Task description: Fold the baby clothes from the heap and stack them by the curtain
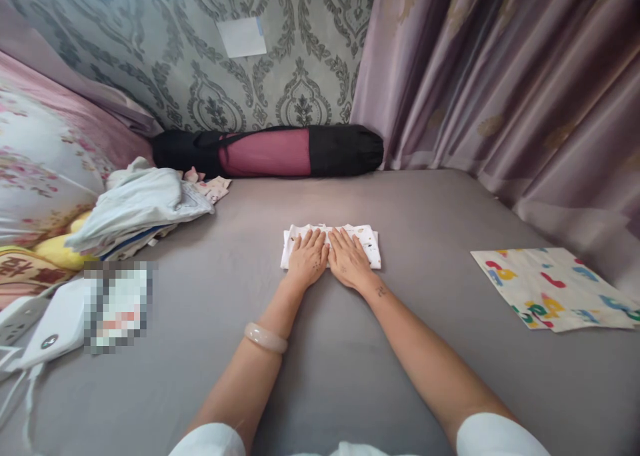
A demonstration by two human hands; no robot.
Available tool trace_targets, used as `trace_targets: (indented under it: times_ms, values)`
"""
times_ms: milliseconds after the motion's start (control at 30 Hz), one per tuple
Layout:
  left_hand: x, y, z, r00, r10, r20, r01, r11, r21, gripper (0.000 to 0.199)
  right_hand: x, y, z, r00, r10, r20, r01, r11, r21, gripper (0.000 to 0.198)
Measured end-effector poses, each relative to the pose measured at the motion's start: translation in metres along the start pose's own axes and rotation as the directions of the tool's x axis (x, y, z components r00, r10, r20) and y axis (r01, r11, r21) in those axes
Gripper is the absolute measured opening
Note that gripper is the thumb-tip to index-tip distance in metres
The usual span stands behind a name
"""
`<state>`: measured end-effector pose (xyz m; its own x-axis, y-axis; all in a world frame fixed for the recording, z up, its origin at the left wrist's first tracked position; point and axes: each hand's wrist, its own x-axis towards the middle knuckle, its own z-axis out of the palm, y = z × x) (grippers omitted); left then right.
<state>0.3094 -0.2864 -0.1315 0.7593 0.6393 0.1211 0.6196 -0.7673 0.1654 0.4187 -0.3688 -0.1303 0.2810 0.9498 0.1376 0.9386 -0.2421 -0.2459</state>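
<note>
A folded white cloth [371,248] with small dark and coloured marks lies flat on the grey bed sheet [320,349], in the middle of the view. Across its left half, my left hand [309,256] rests palm down, fingers stretched out. My right hand [349,257] lies flat on the right half, fingers also extended, the two hands nearly touching at the thumbs. Both palms cover the cloth's centre. A pale bangle [266,338] circles my left forearm.
A stack of folded clothes [145,203] sits at left, near a yellow plush item [63,253]. Closer in are a white power bank-like box [63,316] and cables. At right lies a colourful patterned cloth [555,286]. A black and pink long bag [270,153] lies along the wall.
</note>
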Motion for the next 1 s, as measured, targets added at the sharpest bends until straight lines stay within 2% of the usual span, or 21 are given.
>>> trace_targets:
  times_ms: [100, 233, 400, 533, 733, 900, 1000]
  values:
    - [-0.002, 0.001, -0.003, 0.999, -0.012, -0.032, 0.013, 1.0, 0.015, 0.054, -0.001, 0.0, -0.002, 1.0, 0.017, -0.02, -0.017, 1.0, 0.007, 0.056]
    - [-0.005, -0.001, -0.005, 0.991, -0.057, -0.121, 0.064, 0.997, 0.05, 0.057, -0.002, 0.0, -0.003, 0.989, 0.103, -0.105, -0.107, 0.994, -0.03, 0.058]
    - [-0.006, -0.003, -0.001, 0.993, -0.105, -0.061, 0.108, 0.993, 0.052, 0.058, -0.004, 0.002, 0.0, 0.987, 0.148, -0.056, -0.15, 0.988, -0.031, 0.059]
    - [-0.005, -0.004, 0.001, 0.993, -0.102, -0.055, 0.105, 0.993, 0.052, 0.058, -0.003, 0.002, -0.001, 0.987, 0.157, -0.039, -0.157, 0.987, -0.02, 0.059]
    - [-0.006, -0.009, -0.004, 0.98, -0.126, -0.157, 0.14, 0.987, 0.077, 0.06, -0.004, 0.006, -0.005, 0.969, 0.216, -0.116, -0.224, 0.972, -0.063, 0.059]
    - [-0.007, -0.016, 0.0, 0.983, -0.156, -0.093, 0.164, 0.982, 0.089, 0.06, -0.006, 0.009, -0.002, 0.966, 0.257, -0.041, -0.259, 0.962, -0.088, 0.06]
    - [-0.008, -0.016, 0.002, 0.984, -0.15, -0.095, 0.159, 0.983, 0.089, 0.06, -0.006, 0.009, -0.002, 0.966, 0.259, -0.023, -0.26, 0.961, -0.097, 0.06]
